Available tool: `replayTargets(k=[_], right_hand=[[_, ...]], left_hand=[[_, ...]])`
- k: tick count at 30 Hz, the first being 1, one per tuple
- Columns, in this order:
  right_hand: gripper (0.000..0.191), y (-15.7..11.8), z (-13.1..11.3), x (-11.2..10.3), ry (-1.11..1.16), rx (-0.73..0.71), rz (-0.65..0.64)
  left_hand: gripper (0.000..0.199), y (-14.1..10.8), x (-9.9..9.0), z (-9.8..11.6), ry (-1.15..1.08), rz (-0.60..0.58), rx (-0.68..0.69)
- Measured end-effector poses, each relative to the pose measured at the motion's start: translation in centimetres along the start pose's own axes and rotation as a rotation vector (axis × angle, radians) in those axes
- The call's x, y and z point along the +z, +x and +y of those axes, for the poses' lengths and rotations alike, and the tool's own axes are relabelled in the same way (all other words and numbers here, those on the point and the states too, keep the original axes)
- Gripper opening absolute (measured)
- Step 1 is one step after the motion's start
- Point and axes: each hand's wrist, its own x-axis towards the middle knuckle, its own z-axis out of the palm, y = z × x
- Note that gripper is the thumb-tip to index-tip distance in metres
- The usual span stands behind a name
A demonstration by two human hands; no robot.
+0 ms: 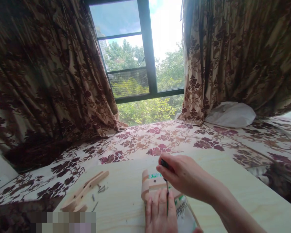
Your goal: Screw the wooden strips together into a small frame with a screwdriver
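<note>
My right hand (178,171) is closed around the dark handle of a screwdriver (164,163), whose thin shaft points down at a pale wooden piece. My left hand (161,210) lies over that wooden piece (145,187), fingers stretched forward and pressing on it beside the shaft. A dark round hole shows in the wood ahead of the fingers. Beneath it is a plastic bag (185,215) with green and black print. The screwdriver tip is hard to make out between the fingers and the wood.
Several screws (101,188) lie on the pale wooden board (118,200), right of some curved wooden parts (84,192). Behind the board are a floral cloth (135,142), a white plastic bag (230,115), patterned curtains (70,64) and a window (146,48).
</note>
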Motion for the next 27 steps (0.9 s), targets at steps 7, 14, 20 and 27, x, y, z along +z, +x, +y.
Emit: replayTargets(k=[7, 14, 20, 27], right_hand=[[0.021, 0.3, 0.4, -0.1, -0.006, 0.037, 0.042], [0.019, 0.2, 0.5, -0.3, -0.002, 0.017, 0.025], [0.02, 0.2, 0.3, -0.7, -0.023, 0.05, 0.036], [0.016, 0.1, 0.9, -0.8, -0.013, 0.0, 0.026]], left_hand=[[0.074, -0.1, -0.3, -0.4, 0.014, -0.059, 0.048], [0.071, 0.3, -0.8, 0.4, -0.037, -0.053, -0.002], [0.07, 0.9, -2.4, -0.1, -0.028, -0.105, 0.068], [0.069, 1.0, -2.5, 1.7, -0.156, -0.034, -0.177]])
